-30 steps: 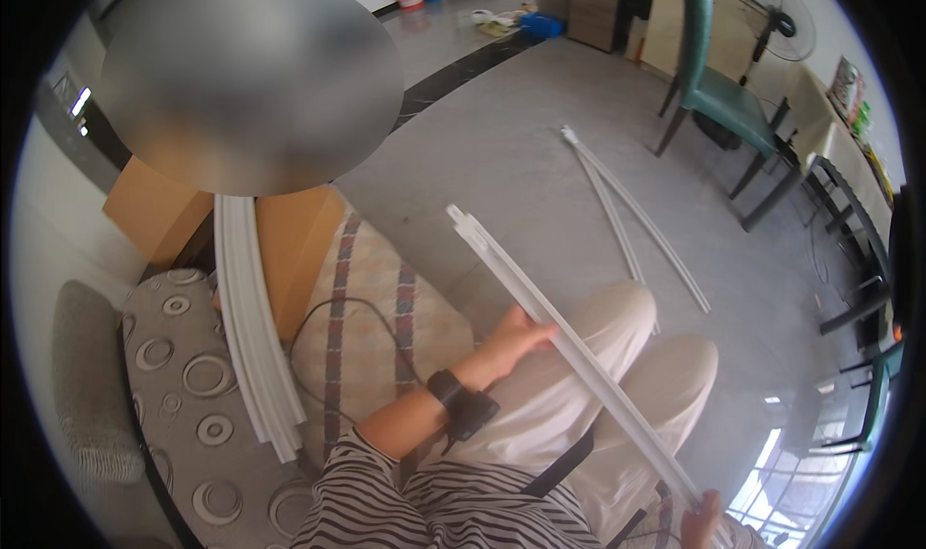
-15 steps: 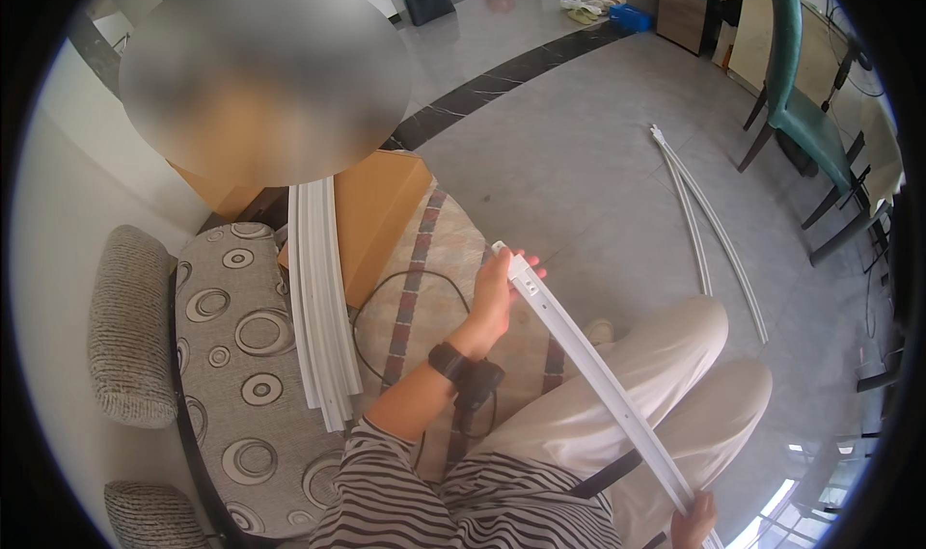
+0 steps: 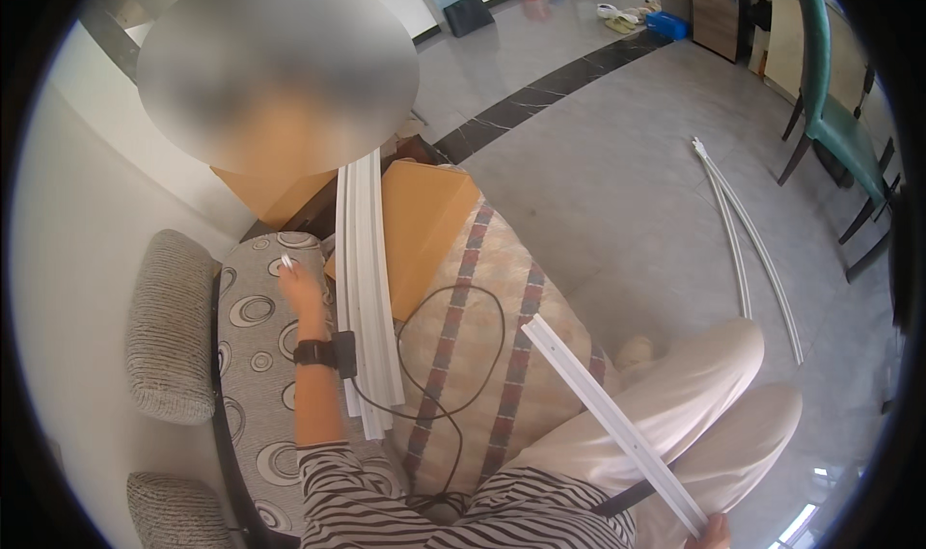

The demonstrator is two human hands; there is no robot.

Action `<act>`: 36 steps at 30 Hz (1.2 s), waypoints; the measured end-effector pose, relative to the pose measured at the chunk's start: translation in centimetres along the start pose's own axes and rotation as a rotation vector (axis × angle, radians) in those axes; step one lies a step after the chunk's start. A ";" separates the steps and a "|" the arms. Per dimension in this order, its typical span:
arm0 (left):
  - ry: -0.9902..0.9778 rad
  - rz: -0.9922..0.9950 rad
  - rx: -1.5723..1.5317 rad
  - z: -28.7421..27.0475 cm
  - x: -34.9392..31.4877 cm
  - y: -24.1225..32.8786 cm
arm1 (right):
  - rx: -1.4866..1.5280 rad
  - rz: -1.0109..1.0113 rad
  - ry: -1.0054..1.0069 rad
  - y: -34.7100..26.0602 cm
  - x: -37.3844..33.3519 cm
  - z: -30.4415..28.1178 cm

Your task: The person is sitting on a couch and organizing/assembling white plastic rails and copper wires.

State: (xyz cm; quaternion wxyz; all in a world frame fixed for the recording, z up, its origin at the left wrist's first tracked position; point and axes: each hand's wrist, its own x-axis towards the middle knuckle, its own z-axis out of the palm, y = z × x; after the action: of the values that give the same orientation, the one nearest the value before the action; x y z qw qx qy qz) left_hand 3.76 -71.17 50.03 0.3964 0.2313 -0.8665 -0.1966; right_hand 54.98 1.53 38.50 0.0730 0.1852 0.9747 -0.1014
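My right hand [image 3: 712, 534], low at the right edge of my lap, grips the near end of a long white track rail [image 3: 617, 424]. The rail slants across my thighs, and its far end points up and left over the patterned cloth with nothing on it. Over the grey circle-patterned sofa seat [image 3: 260, 361], my left hand [image 3: 302, 287] is closed on a small white piece [image 3: 286, 260], whose exact kind is too small to make out. To the right of that hand lies a bundle of long white rails [image 3: 362, 260].
An opened cardboard box [image 3: 424, 231] sits beside the bundle. A black cable [image 3: 503, 332] loops from my left wrist over the patterned cloth [image 3: 550, 303]. Thin white strips [image 3: 730, 231] lie on the grey floor, near a green chair [image 3: 844, 134]. A person with a blurred head is opposite.
My left hand has left the rail's far end and moved left over the sofa with a small white piece. The white end piece no longer shows on the rail. My view has shifted.
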 end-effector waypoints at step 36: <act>-1.248 1.678 -0.617 -2.6 -39.0 34.1 | 1.646 1.132 1.316 8.0 -8.7 -0.6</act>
State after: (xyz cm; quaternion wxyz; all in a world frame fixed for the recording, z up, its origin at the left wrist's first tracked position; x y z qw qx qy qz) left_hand 19.97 -22.06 46.21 -0.0642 -0.6835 -0.7104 -0.1553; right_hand 65.97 5.96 39.24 -0.5461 0.5958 0.2478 -0.5343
